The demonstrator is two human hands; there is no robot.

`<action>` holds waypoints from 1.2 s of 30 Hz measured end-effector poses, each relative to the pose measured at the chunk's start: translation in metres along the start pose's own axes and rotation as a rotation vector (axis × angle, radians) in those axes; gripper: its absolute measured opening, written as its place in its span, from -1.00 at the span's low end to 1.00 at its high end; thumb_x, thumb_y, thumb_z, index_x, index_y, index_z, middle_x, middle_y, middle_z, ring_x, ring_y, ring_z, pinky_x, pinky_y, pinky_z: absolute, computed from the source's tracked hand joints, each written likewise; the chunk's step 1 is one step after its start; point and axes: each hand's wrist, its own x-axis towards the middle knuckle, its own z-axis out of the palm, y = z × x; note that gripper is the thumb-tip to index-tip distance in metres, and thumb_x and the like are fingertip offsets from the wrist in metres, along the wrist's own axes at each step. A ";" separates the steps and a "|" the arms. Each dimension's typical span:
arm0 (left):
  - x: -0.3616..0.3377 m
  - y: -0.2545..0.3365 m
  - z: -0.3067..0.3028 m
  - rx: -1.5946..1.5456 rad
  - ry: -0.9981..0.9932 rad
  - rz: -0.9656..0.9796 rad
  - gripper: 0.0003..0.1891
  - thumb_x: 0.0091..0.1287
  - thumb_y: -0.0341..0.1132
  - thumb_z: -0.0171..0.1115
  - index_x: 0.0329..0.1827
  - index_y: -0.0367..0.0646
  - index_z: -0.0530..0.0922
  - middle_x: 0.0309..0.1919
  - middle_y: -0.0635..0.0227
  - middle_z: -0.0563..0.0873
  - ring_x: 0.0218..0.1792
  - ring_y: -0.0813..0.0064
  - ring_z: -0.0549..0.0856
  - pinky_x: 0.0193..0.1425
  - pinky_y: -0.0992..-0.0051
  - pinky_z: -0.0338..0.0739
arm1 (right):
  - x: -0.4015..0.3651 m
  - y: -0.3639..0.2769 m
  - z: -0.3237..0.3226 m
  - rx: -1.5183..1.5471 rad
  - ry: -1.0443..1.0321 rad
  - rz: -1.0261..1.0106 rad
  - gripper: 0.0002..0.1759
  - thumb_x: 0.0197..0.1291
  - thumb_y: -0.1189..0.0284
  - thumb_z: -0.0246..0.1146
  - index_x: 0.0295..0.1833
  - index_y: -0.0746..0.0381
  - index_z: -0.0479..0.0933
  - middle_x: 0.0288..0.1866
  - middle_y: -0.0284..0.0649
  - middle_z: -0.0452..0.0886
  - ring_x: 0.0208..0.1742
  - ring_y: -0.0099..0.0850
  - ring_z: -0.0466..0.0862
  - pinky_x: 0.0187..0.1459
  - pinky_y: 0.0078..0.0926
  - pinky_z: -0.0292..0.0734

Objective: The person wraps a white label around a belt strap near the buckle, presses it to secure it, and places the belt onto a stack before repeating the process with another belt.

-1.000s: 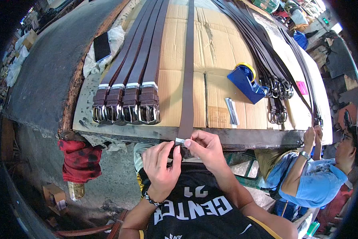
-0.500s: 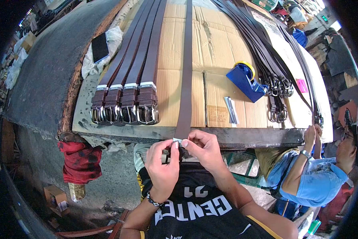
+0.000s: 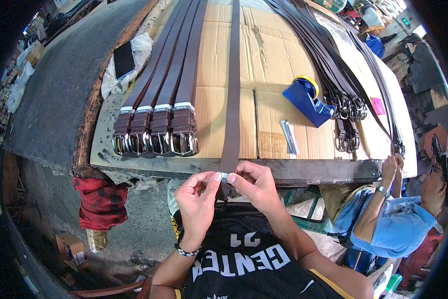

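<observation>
A long dark brown belt runs down the middle of the table to its near edge, where both my hands meet at its end. My left hand pinches one end of a small white paper label between thumb and fingers. The label's other end is pinched by my right hand, its thumb pressed on it. This label lies across the belt; its underside is hidden. To the left, several stacked brown belts with silver buckles wear similar white bands.
Right of the belt are a blue tape dispenser and loose label strips. More buckled belts lie beyond. A phone rests on plastic at left. A co-worker in a blue shirt handles belts at the right edge.
My left hand has shifted slightly left, its thumb now lying along the label's end. More of the label's face shows between my thumbs. My right hand has barely moved.
</observation>
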 end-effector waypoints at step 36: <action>0.011 0.005 -0.006 0.166 -0.251 0.080 -0.83 0.46 -0.34 0.33 -0.21 -0.30 0.68 -0.47 0.59 0.63 -0.43 0.82 0.47 -0.37 0.69 0.34 | 0.000 -0.004 -0.001 0.024 -0.058 -0.002 -0.79 0.35 0.40 0.37 -0.16 0.35 0.59 -0.35 -0.50 0.54 -0.36 -0.78 0.41 -0.39 -0.75 0.33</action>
